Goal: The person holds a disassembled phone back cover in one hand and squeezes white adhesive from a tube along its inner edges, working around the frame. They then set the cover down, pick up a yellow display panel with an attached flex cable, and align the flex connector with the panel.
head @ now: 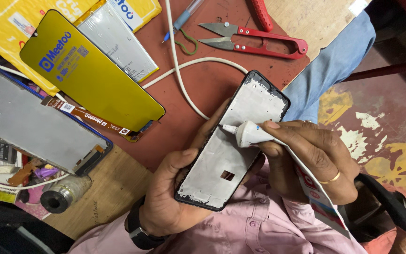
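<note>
1. Your left hand (170,197) is clamped around the phone frame (231,141), held tilted over your lap just off the bench edge.
2. Your right hand (316,160) squeezes the glue tube (252,134), its nozzle touching the frame's left rim.
3. This looks like the adhesive-laying step; the next move likely calls for a thin, steady bead along the border.

A wooden worktop (113,193) fills the left and top, its middle covered by a reddish-brown mat (203,84). Past the worktop's right edge lies a dark red floor (391,108), worn, with flaking patches of yellow and white paint. A dark rail (386,69) crosses above the floor. The light is even and soft.
</note>
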